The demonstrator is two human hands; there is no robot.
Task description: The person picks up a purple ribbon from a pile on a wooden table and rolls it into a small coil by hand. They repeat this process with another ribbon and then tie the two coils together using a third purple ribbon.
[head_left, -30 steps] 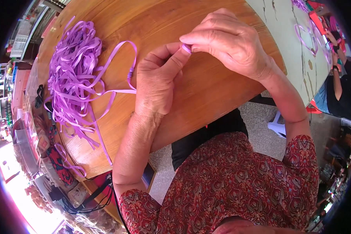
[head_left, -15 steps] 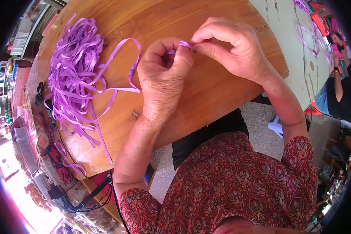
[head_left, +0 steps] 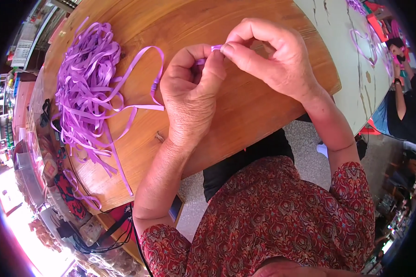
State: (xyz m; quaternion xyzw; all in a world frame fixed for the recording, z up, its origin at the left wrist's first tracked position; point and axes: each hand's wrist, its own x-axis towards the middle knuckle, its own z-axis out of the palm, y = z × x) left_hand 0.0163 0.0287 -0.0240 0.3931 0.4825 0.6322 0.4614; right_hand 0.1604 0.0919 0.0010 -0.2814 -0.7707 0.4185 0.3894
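Observation:
My left hand (head_left: 192, 90) is closed round a narrow purple ribbon, with a short loop of it (head_left: 216, 47) showing above the thumb tip. My right hand (head_left: 277, 62) meets it there, thumb and forefinger pinched at the ribbon's edge; the other fingers curl behind. From the left hand, ribbon strands run left to a large tangled heap of purple ribbon (head_left: 90, 78) on the wooden table. One strand arches up and carries a small wrapped band (head_left: 154, 86) close beside the left hand. The exact fold between the fingertips is hidden.
The wooden table (head_left: 235, 111) has a curved right end beside a pale, stained table (head_left: 360, 69). Another person's arm (head_left: 400, 99) and more purple ribbon (head_left: 372, 51) are at the far right. Dark cables (head_left: 120, 237) hang below the table's left corner.
My right thumb and forefinger have closed in on the ribbon loop at the left thumb, covering part of it. Both hands have shifted slightly left.

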